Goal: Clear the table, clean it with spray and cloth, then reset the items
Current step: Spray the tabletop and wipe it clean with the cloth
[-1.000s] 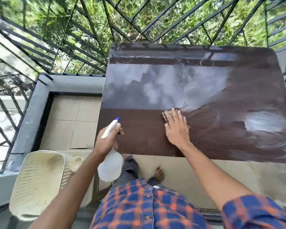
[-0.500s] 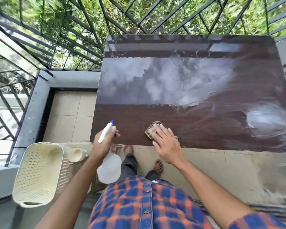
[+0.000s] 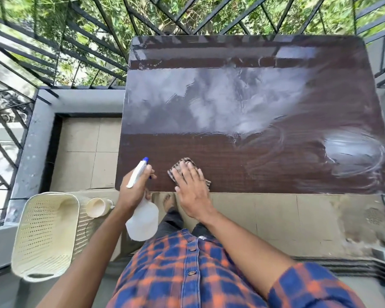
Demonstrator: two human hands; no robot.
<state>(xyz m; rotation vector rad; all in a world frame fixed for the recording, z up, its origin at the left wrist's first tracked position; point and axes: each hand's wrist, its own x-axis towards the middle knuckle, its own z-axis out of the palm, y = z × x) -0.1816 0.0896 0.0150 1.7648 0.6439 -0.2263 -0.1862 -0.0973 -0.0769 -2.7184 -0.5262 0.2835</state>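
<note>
Head view: the right hand (image 3: pixel 192 192) is seen pressed flat, fingers spread, on a checked cloth (image 3: pixel 182 166) at the near edge of the dark brown table (image 3: pixel 242 165), close to its near-left corner. Compared with a second ago, the cloth and hand have been drawn back from a spot further in on the tabletop to this near edge and shifted leftward, so a wiping stroke toward the person is judged to have been carried across the near strip. That strip now looks matt and largely free of film, while a broad whitish wet sheen is left over the middle and far part of the top, with swirl marks at the right side; the cleaning step is therefore judged to be partly done, and the resetting of items not yet begun, since nothing but the cloth lies on the table. The left hand (image 3: pixel 133 187) is closed around the neck of a white spray bottle (image 3: pixel 142 221), whose blue-tipped nozzle is pointed up and away, and it has been kept in much the same place just off the table's near-left corner. The two hands are apart, though near each other. On the floor at the left, a cream perforated basket (image 3: pixel 45 236) is seen; its visible interior appears empty, though its near end cannot be fully checked. Just beside it a cream cup (image 3: pixel 97 207) lies tipped, its mouth toward the camera, and nothing can be made out inside it.
</note>
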